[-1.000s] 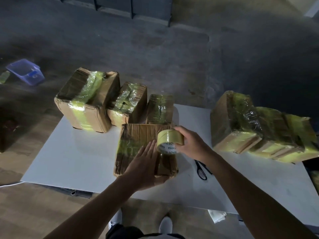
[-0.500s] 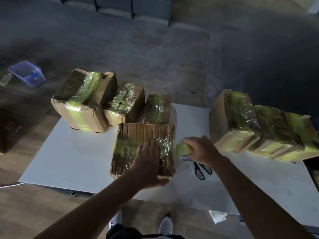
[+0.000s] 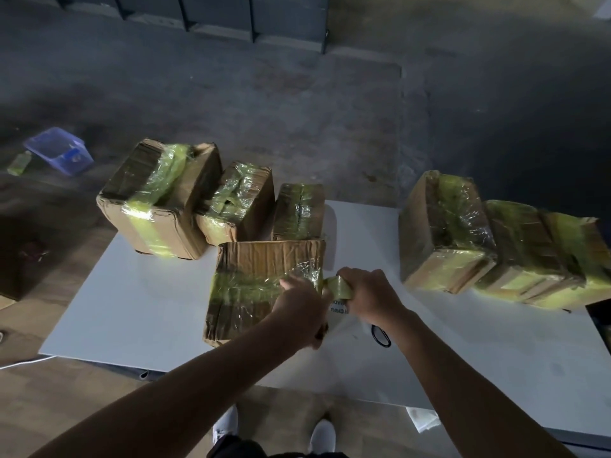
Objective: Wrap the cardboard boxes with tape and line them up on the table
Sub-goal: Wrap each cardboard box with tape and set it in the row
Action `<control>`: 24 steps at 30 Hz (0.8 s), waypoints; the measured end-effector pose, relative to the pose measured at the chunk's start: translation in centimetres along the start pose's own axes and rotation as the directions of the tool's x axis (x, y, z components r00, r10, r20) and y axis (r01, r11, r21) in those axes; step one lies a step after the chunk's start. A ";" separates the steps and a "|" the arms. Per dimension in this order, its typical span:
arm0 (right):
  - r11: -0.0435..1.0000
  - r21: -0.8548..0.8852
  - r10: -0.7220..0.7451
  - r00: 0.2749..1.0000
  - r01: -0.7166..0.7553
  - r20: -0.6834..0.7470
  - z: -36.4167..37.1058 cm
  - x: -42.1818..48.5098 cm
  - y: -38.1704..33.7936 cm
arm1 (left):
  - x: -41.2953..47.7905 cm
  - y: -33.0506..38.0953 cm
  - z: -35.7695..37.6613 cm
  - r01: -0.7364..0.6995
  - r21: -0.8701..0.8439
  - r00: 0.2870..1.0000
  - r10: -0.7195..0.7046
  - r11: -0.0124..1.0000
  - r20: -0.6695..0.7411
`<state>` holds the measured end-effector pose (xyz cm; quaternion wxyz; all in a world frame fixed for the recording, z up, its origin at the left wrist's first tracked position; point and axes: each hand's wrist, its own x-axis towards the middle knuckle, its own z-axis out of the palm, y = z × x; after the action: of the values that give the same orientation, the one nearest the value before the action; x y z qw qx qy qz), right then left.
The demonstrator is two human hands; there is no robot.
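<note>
Cardboard, creased and banded with yellowish tape: the box (image 3: 261,276) being wrapped sits mid-way along the white table (image 3: 132,309), closed, so I can't see what's inside. The left hand (image 3: 299,309) presses flat on its right end. The right hand (image 3: 372,295) curls round the tape roll (image 3: 337,287) just beside that end. A left row (image 3: 238,203) of 3 taped boxes stands just behind, and a right row (image 3: 525,249) of 3 stands well apart. On the floor, a blue bin (image 3: 59,150) holds something I can't make out.

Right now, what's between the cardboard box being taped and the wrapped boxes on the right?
Head view: right hand gripping the yellow tape roll, then bare white table.
</note>
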<state>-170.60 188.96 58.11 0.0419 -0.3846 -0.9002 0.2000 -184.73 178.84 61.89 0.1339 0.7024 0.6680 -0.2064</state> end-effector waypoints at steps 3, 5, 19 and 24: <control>0.988 0.141 -0.058 0.996 0.066 -0.063 -1.7 0.4 -1.2 | -1.4 -2.3 -0.5 0.019 -0.124 0.998 -0.027 0.992 -0.058; 0.961 0.215 -0.148 0.980 0.174 -0.132 -3.5 1.5 -2.8 | -2.9 -4.6 -0.9 -0.003 -0.188 0.989 -0.024 0.982 -0.145; 0.928 0.012 -0.370 0.925 0.372 -0.079 -7.5 4.2 -5.7 | -9.5 -12.3 1.7 -0.108 -0.247 0.864 -0.032 0.963 -0.502; 0.923 0.153 -0.336 0.932 0.354 -0.134 -7.2 4.6 -6.8 | -10.1 -12.7 3.5 -0.184 -0.451 0.826 -0.110 0.873 -0.552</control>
<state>-176.77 190.36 67.04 0.1573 -0.2248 -0.9293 0.2473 -197.94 169.21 64.67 0.1074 0.6882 0.6930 0.1862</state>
